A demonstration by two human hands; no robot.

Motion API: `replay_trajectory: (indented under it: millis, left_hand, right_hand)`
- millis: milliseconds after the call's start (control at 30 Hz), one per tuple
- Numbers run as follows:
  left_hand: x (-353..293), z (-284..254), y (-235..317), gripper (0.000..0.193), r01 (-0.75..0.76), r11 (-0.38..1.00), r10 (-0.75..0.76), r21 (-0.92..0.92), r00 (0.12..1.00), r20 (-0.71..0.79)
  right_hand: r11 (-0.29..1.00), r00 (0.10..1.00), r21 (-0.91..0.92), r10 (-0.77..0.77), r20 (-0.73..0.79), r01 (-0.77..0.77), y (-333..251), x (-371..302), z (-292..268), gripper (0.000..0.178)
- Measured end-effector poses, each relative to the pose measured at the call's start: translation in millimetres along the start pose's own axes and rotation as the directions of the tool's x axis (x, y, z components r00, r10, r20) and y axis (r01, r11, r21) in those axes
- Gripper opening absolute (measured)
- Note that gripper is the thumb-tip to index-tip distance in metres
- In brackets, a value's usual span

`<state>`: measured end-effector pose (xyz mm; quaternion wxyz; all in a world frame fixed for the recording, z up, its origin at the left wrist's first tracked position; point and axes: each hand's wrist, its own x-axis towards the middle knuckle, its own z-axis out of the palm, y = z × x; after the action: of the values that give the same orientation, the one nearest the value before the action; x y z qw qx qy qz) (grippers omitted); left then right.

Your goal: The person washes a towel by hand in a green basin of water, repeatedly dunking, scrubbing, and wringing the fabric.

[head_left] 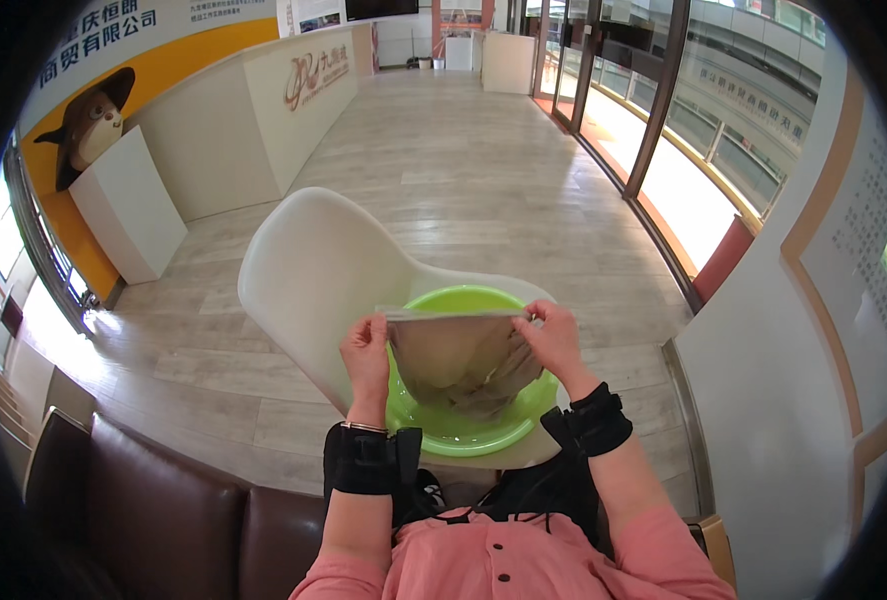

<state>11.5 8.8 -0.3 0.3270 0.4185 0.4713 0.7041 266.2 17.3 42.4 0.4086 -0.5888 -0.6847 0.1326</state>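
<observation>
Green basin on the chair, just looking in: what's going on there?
The person's left hand and right hand hold a greyish-brown cloth by its top edge, stretched between them. Its lower part hangs bunched over the green basin, which stands on a white chair. Whether it touches the bottom is unclear.

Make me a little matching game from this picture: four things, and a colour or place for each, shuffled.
1. Cloth
2. Basin
3. Chair
4. Sofa

A. Dark brown, at the picture's lower left
B. Stretched between the left hand and the right hand
C. White, with a curved back
D. Bright green and round

Pairs: 1-B, 2-D, 3-C, 4-A
</observation>
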Motion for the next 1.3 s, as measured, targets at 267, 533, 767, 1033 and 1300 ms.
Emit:
replay_trajectory:
  millis: [267,533,767,1033,1300]
  left_hand:
    - [-3.1,-9.0,-22.3,0.014,0.103,0.988,-0.114,0.113,0.988,0.102]
    - [-29.0,-17.1,-66.0,0.017,0.462,0.873,-0.486,0.158,0.852,0.195]
    - [-28.9,-14.4,-47.1,0.026,0.259,0.958,-0.270,0.120,0.959,0.084]
    - [-35.2,4.8,-58.8,0.030,0.126,0.991,-0.115,-0.052,0.977,0.179]
    - [-55.2,37.0,0.5,0.050,0.226,0.970,-0.126,-0.086,0.777,0.617]
  right_hand:
    - [0.997,0.967,-0.073,0.014,0.254,0.005,10.0,-18.6,14.9,0.028]
    - [0.994,0.826,-0.077,0.112,0.552,-0.084,28.0,-30.2,26.6,0.026]
    - [0.987,0.913,-0.081,0.162,0.374,-0.142,38.9,-32.5,14.2,0.027]
    - [0.985,0.884,-0.014,0.163,0.438,-0.174,14.7,-30.8,21.9,0.028]
    - [0.918,0.914,0.389,-0.090,0.395,-0.078,-17.2,-33.4,40.9,0.022]
